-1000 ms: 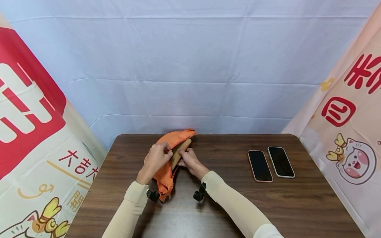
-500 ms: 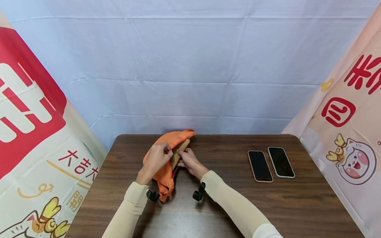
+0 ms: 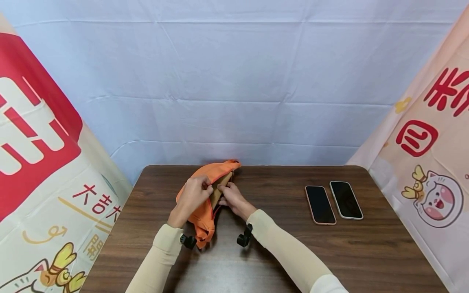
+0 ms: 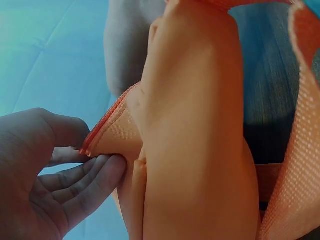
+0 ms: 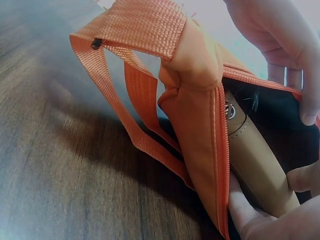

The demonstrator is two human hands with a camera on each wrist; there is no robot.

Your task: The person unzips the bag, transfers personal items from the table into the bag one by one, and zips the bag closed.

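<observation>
An orange fabric waist bag [image 3: 202, 219] with a webbing strap [image 5: 112, 97] lies near the table's far edge, its zipped mouth spread apart. My left hand [image 3: 193, 194] pinches the zipper edge [image 4: 107, 120] and holds it away from the dark inside. In the right wrist view a tan leather-like case [image 5: 260, 160], with stitching and a small metal ring at one end, sits mostly within the bag's mouth. My right hand [image 3: 235, 200] grips this case between thumb and fingers, with some fingertips hidden behind it and the bag wall.
Two phones lie side by side on the right of the wooden table [image 3: 278, 244]: one with a pinkish edge [image 3: 320, 205], one with a pale edge [image 3: 346, 199]. A pale cloth backdrop [image 3: 234, 89] rises behind the far edge, with printed cloths at both sides.
The tan case has sunk further into the bag, less of it showing above the opening. My right hand has shifted slightly left with it; my left hand has stayed at the zipper edge.
</observation>
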